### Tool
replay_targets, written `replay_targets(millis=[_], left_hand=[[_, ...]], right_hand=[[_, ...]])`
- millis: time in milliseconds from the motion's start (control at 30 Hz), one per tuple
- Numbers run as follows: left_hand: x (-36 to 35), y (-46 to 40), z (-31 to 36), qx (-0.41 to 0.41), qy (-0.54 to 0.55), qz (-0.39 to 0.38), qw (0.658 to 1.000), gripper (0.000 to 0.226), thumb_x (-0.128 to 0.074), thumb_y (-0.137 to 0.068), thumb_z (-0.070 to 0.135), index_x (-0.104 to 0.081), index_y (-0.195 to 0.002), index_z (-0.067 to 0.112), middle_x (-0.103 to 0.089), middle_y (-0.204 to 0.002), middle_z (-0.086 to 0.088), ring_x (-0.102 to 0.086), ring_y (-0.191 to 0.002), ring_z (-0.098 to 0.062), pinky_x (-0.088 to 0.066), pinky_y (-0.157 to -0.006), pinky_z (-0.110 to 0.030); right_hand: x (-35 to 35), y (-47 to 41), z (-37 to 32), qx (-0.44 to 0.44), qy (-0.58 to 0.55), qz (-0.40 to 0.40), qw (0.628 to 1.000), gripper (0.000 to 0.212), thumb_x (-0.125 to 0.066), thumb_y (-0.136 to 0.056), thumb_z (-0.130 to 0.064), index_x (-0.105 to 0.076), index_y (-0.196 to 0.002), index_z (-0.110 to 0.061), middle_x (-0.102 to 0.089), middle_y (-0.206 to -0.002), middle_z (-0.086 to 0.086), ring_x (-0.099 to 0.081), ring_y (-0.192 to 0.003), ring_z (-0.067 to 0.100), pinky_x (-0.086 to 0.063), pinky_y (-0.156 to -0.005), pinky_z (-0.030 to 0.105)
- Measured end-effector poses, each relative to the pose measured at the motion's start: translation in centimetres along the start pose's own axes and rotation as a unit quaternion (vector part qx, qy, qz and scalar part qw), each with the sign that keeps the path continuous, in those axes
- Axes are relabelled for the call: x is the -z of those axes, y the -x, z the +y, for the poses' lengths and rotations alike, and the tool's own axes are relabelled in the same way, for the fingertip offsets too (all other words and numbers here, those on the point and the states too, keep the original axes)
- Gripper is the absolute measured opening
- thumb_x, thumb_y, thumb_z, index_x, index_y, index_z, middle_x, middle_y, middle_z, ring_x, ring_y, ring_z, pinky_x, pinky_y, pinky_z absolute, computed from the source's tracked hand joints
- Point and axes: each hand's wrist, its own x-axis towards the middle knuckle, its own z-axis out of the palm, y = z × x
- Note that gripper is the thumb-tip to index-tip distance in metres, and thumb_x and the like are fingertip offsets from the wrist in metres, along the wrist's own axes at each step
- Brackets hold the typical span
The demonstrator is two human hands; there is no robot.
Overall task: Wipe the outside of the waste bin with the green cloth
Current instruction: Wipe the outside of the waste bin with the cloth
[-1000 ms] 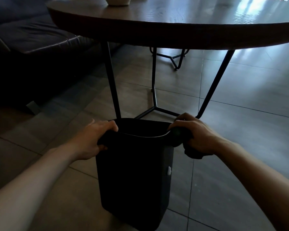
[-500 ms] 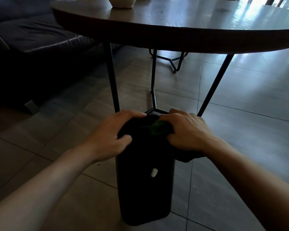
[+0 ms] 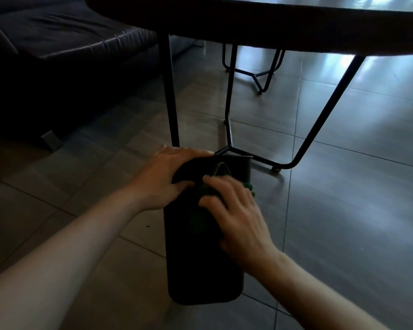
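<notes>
Tall black plastic waste bin [image 3: 200, 270] sits on the grey tiled floor [image 3: 343, 210] at 6 o'clock, near the desk legs [image 3: 171, 103]. Left hand [image 3: 160, 179] grips its rim, right hand [image 3: 236, 217] presses the crumpled green cloth [image 3: 206, 190] against its near side, fingers spread.

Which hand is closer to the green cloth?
Right. The right hand lies on the crumpled green cloth, pressing it to the black waste bin; the left hand grips the bin's rim.

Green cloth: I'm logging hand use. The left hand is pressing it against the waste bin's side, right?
No: the head view shows the right hand pressing the green cloth against the waste bin's side; the left hand grips the bin's top.
</notes>
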Motion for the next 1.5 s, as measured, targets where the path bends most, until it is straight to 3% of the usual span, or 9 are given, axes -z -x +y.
replay_targets(millis=[200, 367, 467, 633, 900, 1067, 1200, 1400, 1500], left_hand=[[0.4, 0.0, -0.9, 0.031, 0.046, 0.004, 0.998, 0.063, -0.075, -0.088, 0.018, -0.051, -0.142, 0.041, -0.06, -0.14, 0.012, -0.052, -0.134, -0.02, -0.037, -0.115, -0.052], [0.3, 0.0, -0.5, 0.029, 0.036, 0.007, 0.999, 0.063, -0.075, -0.086, 0.017, -0.052, -0.138, 0.044, -0.061, -0.137, 0.014, -0.05, -0.135, -0.018, -0.022, -0.123, -0.054], [0.1, -0.4, -0.2, 0.017, 0.043, 0.007, 0.999, 0.062, -0.074, -0.084, 0.011, -0.056, -0.136, 0.039, -0.063, -0.134, 0.014, -0.051, -0.135, -0.017, -0.014, -0.125, -0.058], [0.0, -0.8, -0.2, -0.005, 0.048, 0.006, 0.999, 0.06, -0.068, -0.084, 0.004, -0.057, -0.138, 0.029, -0.066, -0.131, 0.006, -0.057, -0.128, -0.021, -0.036, -0.113, -0.055], [0.0, -0.3, -0.7, 0.028, 0.059, 0.005, 0.998, 0.065, -0.076, -0.084, 0.014, -0.053, -0.138, 0.042, -0.061, -0.135, 0.016, -0.052, -0.132, -0.016, -0.041, -0.112, -0.049], [0.0, -0.6, -0.7, 0.023, 0.064, -0.012, 0.998, 0.065, -0.073, -0.086, 0.013, -0.052, -0.136, 0.046, -0.062, -0.134, 0.015, -0.053, -0.132, -0.02, -0.043, -0.11, -0.051], [-0.1, -0.7, -0.3, 0.007, 0.07, -0.009, 0.997, 0.061, -0.065, -0.089, 0.007, -0.054, -0.138, 0.042, -0.064, -0.133, 0.012, -0.055, -0.13, -0.019, -0.044, -0.11, -0.049], [0.3, -0.2, -1.2, 0.045, 0.088, -0.006, 0.995, 0.063, -0.07, -0.089, 0.006, -0.055, -0.137, 0.044, -0.061, -0.132, 0.014, -0.053, -0.131, -0.016, -0.044, -0.111, -0.05], [0.1, -0.1, -1.0, 0.038, 0.087, -0.013, 0.995, 0.064, -0.07, -0.088, 0.007, -0.053, -0.138, 0.044, -0.061, -0.135, 0.012, -0.052, -0.132, -0.017, -0.043, -0.112, -0.05]], right_hand=[[-4.0, 6.5, -1.3, 0.168, 0.067, -0.205, 0.962, 0.073, -0.058, -0.08, -0.056, -0.05, -0.146, -0.026, -0.02, -0.172, 0.008, -0.016, -0.158, 0.037, -0.015, -0.121, 0.053], [-4.7, 8.2, -0.3, 0.279, 0.119, -0.151, 0.941, 0.021, -0.054, -0.103, -0.031, -0.061, -0.122, -0.033, -0.041, -0.164, 0.007, -0.042, -0.148, 0.035, -0.039, -0.117, 0.053], [-3.5, 3.7, 1.2, 0.194, 0.101, -0.048, 0.975, 0.022, -0.062, -0.102, -0.029, -0.066, -0.124, -0.028, -0.048, -0.159, 0.013, -0.047, -0.145, 0.039, -0.03, -0.122, 0.056], [-2.6, -0.9, 2.5, 0.021, 0.069, 0.059, 0.996, 0.036, -0.068, -0.101, -0.035, -0.06, -0.135, -0.026, -0.049, -0.157, 0.015, -0.042, -0.147, 0.04, -0.03, -0.121, 0.059], [-5.2, 11.5, -0.6, 0.368, 0.161, -0.177, 0.898, 0.02, -0.061, -0.103, -0.034, -0.06, -0.122, -0.039, -0.054, -0.155, -0.003, -0.053, -0.141, 0.027, -0.042, -0.118, 0.047], [-3.0, 3.9, 1.7, 0.155, 0.092, -0.01, 0.984, 0.032, -0.066, -0.094, -0.032, -0.059, -0.125, -0.029, -0.043, -0.154, 0.011, -0.043, -0.135, 0.039, -0.041, -0.104, 0.053], [-2.2, -2.0, 2.3, -0.047, 0.096, 0.089, 0.99, 0.048, -0.069, -0.092, -0.039, -0.053, -0.135, -0.028, -0.038, -0.147, 0.013, -0.038, -0.133, 0.041, -0.037, -0.105, 0.054], [-5.4, 10.9, -1.8, 0.288, 0.118, -0.125, 0.942, 0.019, -0.05, -0.1, -0.023, -0.057, -0.116, -0.032, -0.056, -0.135, 0.003, -0.052, -0.123, 0.034, -0.056, -0.091, 0.048], [-4.7, 11.1, -0.9, 0.294, 0.101, -0.117, 0.943, 0.014, -0.052, -0.105, -0.022, -0.059, -0.111, -0.033, -0.058, -0.131, 0.002, -0.054, -0.121, 0.032, -0.057, -0.088, 0.044]])
